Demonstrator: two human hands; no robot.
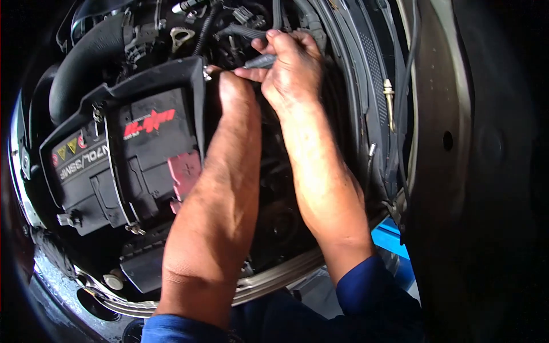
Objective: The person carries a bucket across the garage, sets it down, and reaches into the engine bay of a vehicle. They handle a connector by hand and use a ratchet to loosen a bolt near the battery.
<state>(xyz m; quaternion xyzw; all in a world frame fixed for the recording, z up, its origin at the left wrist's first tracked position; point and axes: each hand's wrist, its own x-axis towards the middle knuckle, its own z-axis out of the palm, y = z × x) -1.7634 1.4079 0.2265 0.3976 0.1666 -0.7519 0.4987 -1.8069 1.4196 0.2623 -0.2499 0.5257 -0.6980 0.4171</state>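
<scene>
Right hand (294, 71) is closed on a grey tapered piece (260, 62), pinched at the fingers, one finger extended below it toward the left hand; can't tell if it's a tool or a fitting. Left hand (233, 88) is just beside that grip, on the battery side, wrist bent down; its fingertips are mostly hidden, so can't tell if they're together or on something. Tight on that side: the upright edge of the black battery surround (198, 86) is right next to the left hand, with the battery (143, 128) and its hold-down bar (112, 157) past it. Red terminal cover (184, 171) is close by the left forearm. Beyond the grip, ribbed hose (209, 26) and braided hose (246, 32) crowd in. Outboard of the right hand, a dark gap runs to the cowl edge (350, 63). Between the forearms there's a dark open wedge, widening away from the hands.
</scene>
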